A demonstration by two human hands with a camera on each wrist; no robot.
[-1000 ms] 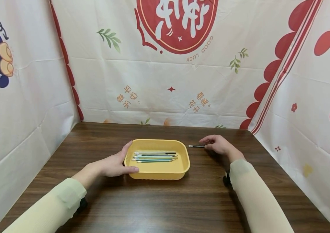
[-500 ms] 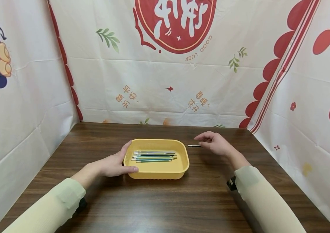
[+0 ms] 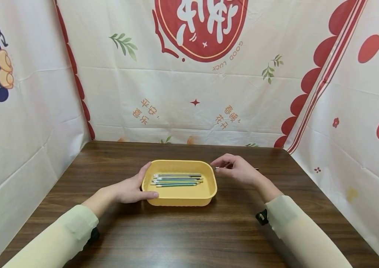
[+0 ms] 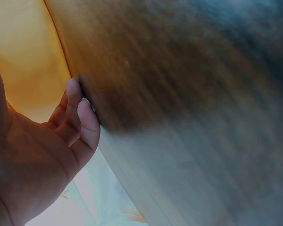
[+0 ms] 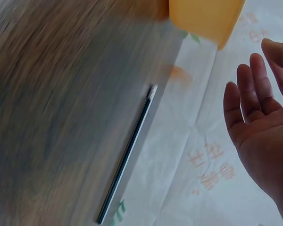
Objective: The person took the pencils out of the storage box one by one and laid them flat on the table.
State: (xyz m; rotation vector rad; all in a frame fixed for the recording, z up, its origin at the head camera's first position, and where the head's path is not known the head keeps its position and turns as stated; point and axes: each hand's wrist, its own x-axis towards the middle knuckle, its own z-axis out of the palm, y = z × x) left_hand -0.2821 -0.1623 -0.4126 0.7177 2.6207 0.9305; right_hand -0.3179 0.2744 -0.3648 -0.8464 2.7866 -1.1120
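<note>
A yellow plastic tray (image 3: 182,202) stands on the table, with several pencils (image 3: 177,182) lying side by side in it, green, blue and dark. My left hand (image 3: 127,190) holds the tray's left end, thumb over the near rim and fingers along the outer side. To the right of the tray, my right hand (image 3: 243,172) hovers over a single dark pencil (image 5: 125,160) lying on the table. In the right wrist view the hand (image 5: 264,117) is apart from that pencil, its fingers loosely bent and holding nothing. In the head view it covers most of the pencil.
The dark wooden table (image 3: 182,238) is enclosed by white printed cloth at the back (image 3: 176,85), left and right. The tray's right end lies just left of the right fingertips.
My right hand has moved left along the single pencil, from its middle toward its white-ended tip near the tray. The pencil, the tray and my left hand stay in place.
</note>
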